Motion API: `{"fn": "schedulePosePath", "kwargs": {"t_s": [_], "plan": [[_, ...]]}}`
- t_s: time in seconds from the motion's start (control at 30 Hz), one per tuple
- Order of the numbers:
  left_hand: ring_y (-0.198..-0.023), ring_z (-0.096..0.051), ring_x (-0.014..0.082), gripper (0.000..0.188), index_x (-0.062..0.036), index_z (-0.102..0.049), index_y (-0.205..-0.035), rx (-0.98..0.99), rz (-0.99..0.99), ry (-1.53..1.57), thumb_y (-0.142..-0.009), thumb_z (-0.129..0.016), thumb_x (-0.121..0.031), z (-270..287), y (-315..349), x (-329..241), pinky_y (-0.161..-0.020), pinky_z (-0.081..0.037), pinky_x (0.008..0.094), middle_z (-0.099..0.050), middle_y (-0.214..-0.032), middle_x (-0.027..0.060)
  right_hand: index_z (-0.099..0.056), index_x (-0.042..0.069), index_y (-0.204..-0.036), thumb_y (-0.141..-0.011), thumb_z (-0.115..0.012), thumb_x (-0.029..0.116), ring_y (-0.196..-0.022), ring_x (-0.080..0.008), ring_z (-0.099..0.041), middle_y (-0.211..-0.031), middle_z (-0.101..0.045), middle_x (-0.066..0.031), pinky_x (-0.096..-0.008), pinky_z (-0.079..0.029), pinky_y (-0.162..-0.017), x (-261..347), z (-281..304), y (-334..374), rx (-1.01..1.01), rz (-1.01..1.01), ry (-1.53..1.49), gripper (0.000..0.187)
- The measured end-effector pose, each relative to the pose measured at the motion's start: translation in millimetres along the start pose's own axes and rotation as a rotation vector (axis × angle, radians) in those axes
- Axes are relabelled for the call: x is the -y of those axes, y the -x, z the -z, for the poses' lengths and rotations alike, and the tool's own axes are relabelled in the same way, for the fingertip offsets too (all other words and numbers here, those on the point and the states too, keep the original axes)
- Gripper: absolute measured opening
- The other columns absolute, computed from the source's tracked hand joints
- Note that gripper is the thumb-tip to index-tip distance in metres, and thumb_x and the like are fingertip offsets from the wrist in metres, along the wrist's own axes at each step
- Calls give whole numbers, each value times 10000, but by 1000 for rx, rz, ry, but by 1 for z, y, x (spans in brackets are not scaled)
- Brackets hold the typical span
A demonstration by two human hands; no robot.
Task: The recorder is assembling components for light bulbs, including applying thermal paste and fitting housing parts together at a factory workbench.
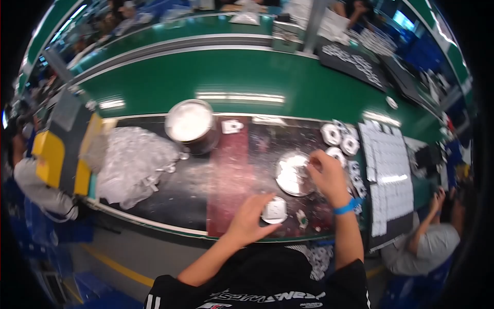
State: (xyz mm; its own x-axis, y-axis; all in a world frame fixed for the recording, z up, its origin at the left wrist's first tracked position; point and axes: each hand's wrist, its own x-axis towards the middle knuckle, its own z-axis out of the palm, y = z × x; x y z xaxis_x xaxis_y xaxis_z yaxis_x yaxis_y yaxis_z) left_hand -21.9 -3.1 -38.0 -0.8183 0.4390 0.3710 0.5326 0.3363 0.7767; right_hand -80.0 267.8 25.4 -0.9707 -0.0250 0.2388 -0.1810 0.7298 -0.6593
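Observation:
Near the table's front edge, my left hand (249, 219) grips a small white round part (274, 210), thumb and fingers at its sides. My right hand (328, 175) is over the right rim of a shiny round metal dish (288, 186). Its fingertips are pinched together, and whatever they hold is too small to make out. Small pale pieces lie in the dish. Beyond my right hand sit several white ring-shaped parts (331, 134). A small scrap (302, 220) lies right of the white round part.
A metal pot (189, 123) with white contents stands at the back left, beside a heap of whitish pieces (135, 162). A yellow and black bin (62, 149) is far left. At right lies a black tray of white parts (388, 180); a person (427, 237) sits beyond it.

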Motion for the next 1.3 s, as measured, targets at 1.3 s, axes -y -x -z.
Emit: {"fn": "schedulePosePath", "kwargs": {"t_s": [1.3], "plan": [[-1234, -607, 381, 790, -50, -601, -1374, -19, -24, 26, -672, -945, -159, -2, -2, -2, -1060, -497, 467, -660, -1324, 152, -665, 96, -910, -774, -806, 69, -858, -287, -646, -806, -730, -14, -430, -474, -785, -10, -38, -27, -128, 129, 383, 198]]}}
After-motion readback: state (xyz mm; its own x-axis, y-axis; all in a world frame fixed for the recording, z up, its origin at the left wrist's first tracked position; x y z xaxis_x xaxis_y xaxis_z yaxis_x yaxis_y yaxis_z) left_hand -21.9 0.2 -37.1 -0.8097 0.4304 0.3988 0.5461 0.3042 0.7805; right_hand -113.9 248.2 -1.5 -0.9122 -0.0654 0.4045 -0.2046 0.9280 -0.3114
